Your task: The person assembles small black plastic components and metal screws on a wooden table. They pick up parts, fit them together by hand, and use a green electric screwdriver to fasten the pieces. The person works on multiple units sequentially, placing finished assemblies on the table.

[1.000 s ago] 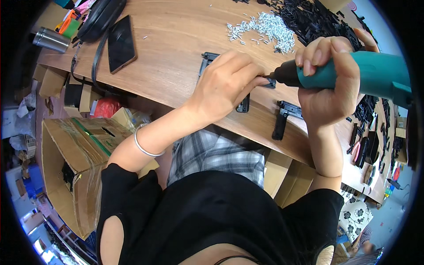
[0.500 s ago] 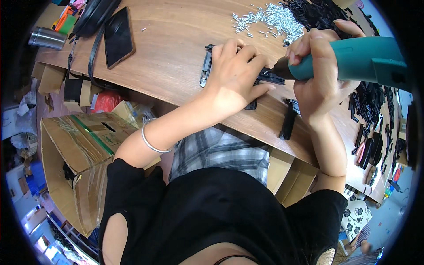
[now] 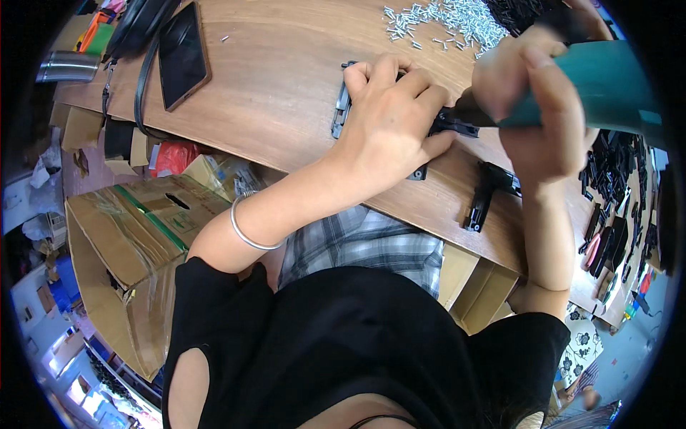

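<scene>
Pressed down on the wooden table [image 3: 271, 86], my left hand [image 3: 389, 118] curls over a black pistol-shaped piece [image 3: 464, 129] and covers most of it. Grey metal-looking edges of the piece show left of the fingers, and a dark part sticks out below the palm. My right hand [image 3: 547, 114], partly smeared by motion, grips a teal power screwdriver [image 3: 607, 82]. The dark nose of the tool points left and meets the piece beside my left fingers; the bit itself is hidden. Below my right hand lies a second black pistol-shaped piece [image 3: 486, 200].
Silvery screws [image 3: 443, 25] lie heaped at the back, with black parts [image 3: 611, 171] spread along the right. A phone [image 3: 184, 57], a black bag [image 3: 139, 32] and a metal cup [image 3: 68, 66] occupy the left. A cardboard box [image 3: 136, 243] stands below the table's left edge.
The view has shifted a little, so the hands and pieces appear farther right. My right hand is more blurred, still on the screwdriver; my left hand keeps its hold on the piece.
</scene>
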`<state>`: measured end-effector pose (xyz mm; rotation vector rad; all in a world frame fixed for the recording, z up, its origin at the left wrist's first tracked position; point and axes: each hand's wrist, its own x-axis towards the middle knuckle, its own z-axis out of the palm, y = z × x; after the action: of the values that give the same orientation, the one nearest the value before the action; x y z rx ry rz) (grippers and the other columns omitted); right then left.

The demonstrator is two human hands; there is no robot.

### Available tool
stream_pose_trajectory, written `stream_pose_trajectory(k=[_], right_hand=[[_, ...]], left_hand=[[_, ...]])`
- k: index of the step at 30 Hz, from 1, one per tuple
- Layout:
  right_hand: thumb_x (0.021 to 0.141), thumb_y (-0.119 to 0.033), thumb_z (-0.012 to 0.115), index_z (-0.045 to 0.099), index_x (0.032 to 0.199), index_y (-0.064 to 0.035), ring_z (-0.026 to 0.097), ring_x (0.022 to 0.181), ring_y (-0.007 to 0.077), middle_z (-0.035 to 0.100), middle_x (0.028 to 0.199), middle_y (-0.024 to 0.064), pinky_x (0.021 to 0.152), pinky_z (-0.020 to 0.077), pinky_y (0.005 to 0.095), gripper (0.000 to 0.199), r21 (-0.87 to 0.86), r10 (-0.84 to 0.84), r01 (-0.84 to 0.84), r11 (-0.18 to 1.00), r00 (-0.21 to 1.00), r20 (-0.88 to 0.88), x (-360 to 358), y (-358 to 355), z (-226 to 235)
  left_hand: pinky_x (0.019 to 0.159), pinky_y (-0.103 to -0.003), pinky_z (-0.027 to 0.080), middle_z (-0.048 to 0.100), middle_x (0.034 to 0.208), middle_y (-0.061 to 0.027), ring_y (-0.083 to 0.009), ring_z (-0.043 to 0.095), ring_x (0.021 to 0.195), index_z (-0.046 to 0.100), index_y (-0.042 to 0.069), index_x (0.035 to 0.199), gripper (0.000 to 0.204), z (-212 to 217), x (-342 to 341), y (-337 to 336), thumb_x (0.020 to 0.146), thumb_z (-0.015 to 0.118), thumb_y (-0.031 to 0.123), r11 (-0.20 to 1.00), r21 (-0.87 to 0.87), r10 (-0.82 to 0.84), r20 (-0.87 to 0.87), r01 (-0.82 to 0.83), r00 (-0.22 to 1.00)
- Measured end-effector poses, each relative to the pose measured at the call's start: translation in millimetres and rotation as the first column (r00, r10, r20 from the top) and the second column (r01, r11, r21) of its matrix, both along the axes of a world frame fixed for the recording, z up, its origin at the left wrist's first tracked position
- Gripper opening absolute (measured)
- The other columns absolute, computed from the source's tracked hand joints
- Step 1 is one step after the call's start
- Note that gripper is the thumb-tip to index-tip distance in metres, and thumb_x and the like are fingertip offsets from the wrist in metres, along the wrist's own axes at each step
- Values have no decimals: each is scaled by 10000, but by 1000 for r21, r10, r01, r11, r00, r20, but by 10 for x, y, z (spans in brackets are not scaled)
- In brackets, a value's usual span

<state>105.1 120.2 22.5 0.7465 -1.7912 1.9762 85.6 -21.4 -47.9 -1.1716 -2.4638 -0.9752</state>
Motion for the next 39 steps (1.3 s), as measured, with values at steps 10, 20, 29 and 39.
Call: stream_pose_trajectory(k=[10, 20, 29, 39], right_hand=[[901, -140, 423, 565, 948, 63, 433, 693, 190, 478, 783, 119, 720, 371, 358, 253, -124, -132, 134, 983, 991, 24, -116, 898, 111], [934, -122, 379, 571, 991, 59, 454, 708, 210, 495, 816, 143, 731, 390, 384, 270, -68, -148, 140, 988, 980, -134, -16, 808, 140], [871, -237, 500, 539, 791, -40, 441, 472, 130, 443, 605, 40, 542, 409, 259, 216, -255, -373, 402, 879, 914, 158, 22, -202, 432], [883, -91, 460, 304, 1177, -101, 447, 422, 152, 457, 564, 50, 443, 435, 277, 332, -270, -194, 232, 934, 968, 158, -172, -403, 288]], left_hand=[[839, -427, 323, 586, 941, -89, -277, 479, 969, 622, 90, 895, 182, 152, -485, 215, 760, 664, 205, 987, 13, 158, -160, -159, 974], [792, -430, 304, 649, 815, -39, -238, 551, 887, 664, 123, 855, 118, 167, -588, 156, 773, 657, 209, 979, 203, -80, 272, 24, 959], [794, -333, 271, 616, 827, 36, -161, 523, 916, 657, 138, 829, 109, 280, -278, -192, 747, 695, 199, 986, 149, -40, -243, 78, 969], [817, -349, 264, 577, 905, 9, -194, 501, 982, 596, 111, 907, 244, 200, -301, -476, 722, 716, 216, 990, 143, 35, -285, 6, 958]])
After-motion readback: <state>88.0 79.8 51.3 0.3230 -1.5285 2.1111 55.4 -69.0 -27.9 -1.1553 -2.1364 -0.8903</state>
